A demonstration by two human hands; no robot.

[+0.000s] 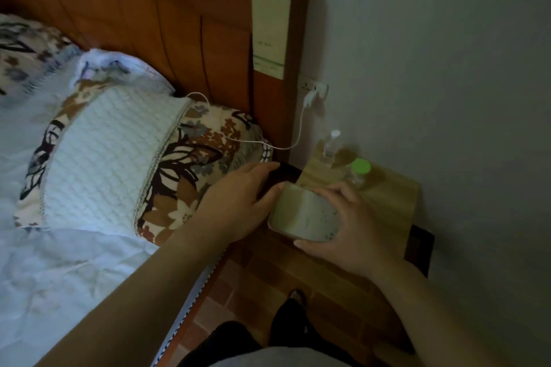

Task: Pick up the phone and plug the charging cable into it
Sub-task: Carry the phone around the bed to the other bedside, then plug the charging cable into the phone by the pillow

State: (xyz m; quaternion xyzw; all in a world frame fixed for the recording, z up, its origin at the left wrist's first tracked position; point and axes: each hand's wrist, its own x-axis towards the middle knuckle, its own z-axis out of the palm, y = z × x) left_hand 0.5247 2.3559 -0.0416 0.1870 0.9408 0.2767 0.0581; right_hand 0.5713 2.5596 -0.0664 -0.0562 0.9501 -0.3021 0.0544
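Nearest the lens, at six o'clock, are dark trousers point(238, 343) above a brick-patterned floor point(268, 271), so the person stands in the gap between bed and bedside table. From there both forearms reach up toward the middle of the view.

The right hand point(348, 226) grasps the phone point(304, 211), thumb under its near edge and fingers over the far long side, holding it level in the air just in front of the table point(393, 202). Its pale, glossy back, or a case, has rounded corners and faces up; held so, one short end points toward ten o'clock, where the cable comes in.

The left hand point(238, 199) curls at that end, fingertips touching the phone's corner. It seems pinched on something small, probably the plug, but the fingers hide it and I cannot tell for sure. Whether the plug is seated is likewise hidden.

The cable point(238, 140) is thin, white and slack. It runs from a white charger point(310, 97) in a wall socket at one o'clock, sags, then trails across the flowered pillow point(179, 164) toward the hands, which explains why the phone is kept near the bed's edge.

The table is light wood-grain laminate. On it stand two clear plastic bottles, one with a white cap point(332, 143), one with a green lid point(359, 173). The headboard point(149, 15) is varnished reddish wood; the bedding is soft quilted cloth.
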